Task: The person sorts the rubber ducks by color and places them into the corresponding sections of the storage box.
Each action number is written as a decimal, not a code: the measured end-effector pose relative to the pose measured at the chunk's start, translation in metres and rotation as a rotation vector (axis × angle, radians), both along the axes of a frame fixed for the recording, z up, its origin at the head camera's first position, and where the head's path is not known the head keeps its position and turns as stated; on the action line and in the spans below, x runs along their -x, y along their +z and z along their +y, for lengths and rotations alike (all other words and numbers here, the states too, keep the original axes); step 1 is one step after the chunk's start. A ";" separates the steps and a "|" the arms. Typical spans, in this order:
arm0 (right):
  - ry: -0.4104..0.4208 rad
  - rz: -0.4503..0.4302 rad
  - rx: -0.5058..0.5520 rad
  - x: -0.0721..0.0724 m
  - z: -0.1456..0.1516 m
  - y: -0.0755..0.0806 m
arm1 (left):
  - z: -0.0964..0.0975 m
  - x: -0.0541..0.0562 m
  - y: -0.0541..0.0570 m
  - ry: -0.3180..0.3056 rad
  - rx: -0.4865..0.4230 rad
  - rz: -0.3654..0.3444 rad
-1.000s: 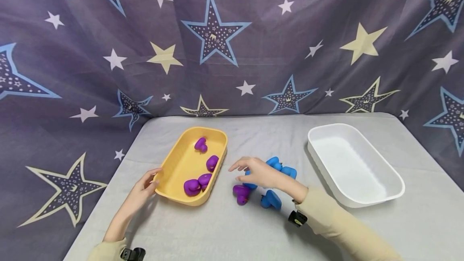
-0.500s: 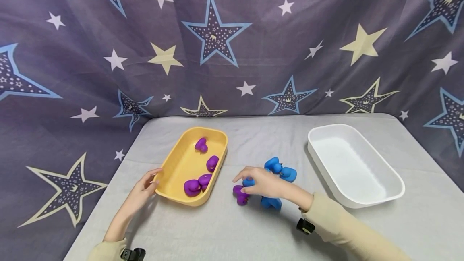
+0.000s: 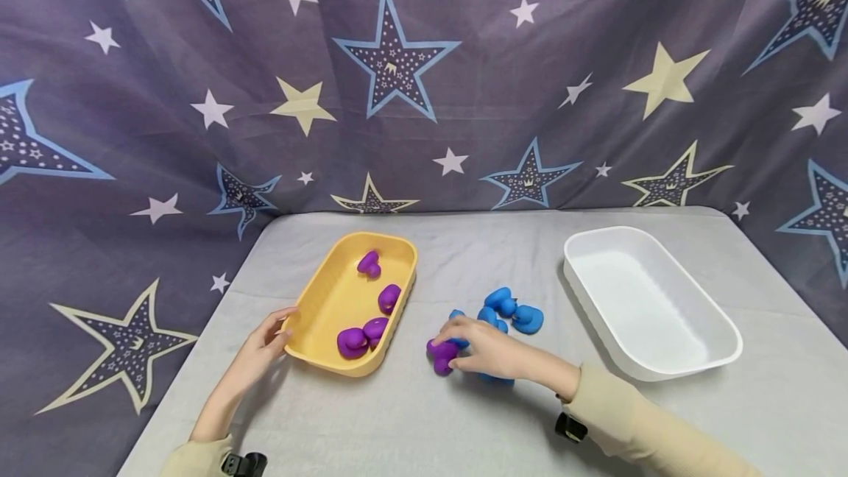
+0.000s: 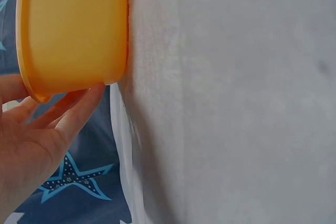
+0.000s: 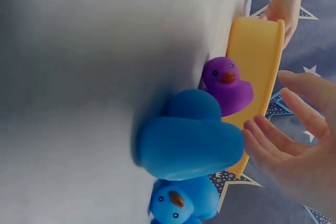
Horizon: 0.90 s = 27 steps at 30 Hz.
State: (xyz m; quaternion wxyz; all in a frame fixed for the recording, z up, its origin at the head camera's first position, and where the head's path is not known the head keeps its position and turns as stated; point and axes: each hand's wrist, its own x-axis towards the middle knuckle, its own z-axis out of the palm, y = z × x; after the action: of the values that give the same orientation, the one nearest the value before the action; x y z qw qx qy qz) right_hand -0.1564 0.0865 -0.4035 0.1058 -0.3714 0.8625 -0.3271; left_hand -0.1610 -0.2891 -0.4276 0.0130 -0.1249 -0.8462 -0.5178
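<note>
My left hand is at the near-left corner of a yellow tray, thumb and fingers holding its rim and outer wall. Several purple rubber ducks lie in that tray. My right hand hovers at a purple rubber duck on the cloth, its fingertips over and beside it. In the right wrist view, the fingers of this hand are spread, with the purple duck in front of them. Blue rubber ducks sit right by the hand, partly hidden under it in the head view.
A white tray stands at the right. More blue rubber ducks lie between the trays, behind my right hand. A star-patterned curtain hangs behind the cloth-covered table.
My right hand has come down and slightly toward me, from above the blue ducks to the purple duck. The left hand and both trays have stayed in place.
</note>
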 end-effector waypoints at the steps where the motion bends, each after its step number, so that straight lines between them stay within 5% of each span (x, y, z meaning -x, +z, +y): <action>1: -0.001 0.008 -0.003 -0.001 0.000 0.000 | 0.000 0.000 0.000 -0.001 0.000 0.000; 14: 0.006 0.103 -0.012 -0.006 -0.002 -0.013 | 0.000 0.000 0.000 -0.002 -0.004 -0.011; 27: 0.003 0.069 -0.042 -0.006 -0.007 -0.016 | -0.001 0.001 -0.001 0.003 -0.006 -0.031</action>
State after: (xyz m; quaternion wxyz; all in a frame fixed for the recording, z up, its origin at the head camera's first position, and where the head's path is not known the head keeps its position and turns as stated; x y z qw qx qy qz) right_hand -0.1508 0.0793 -0.4196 0.0844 -0.3812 0.8718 -0.2957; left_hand -0.1616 -0.2899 -0.4282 0.0011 -0.1157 -0.8449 -0.5222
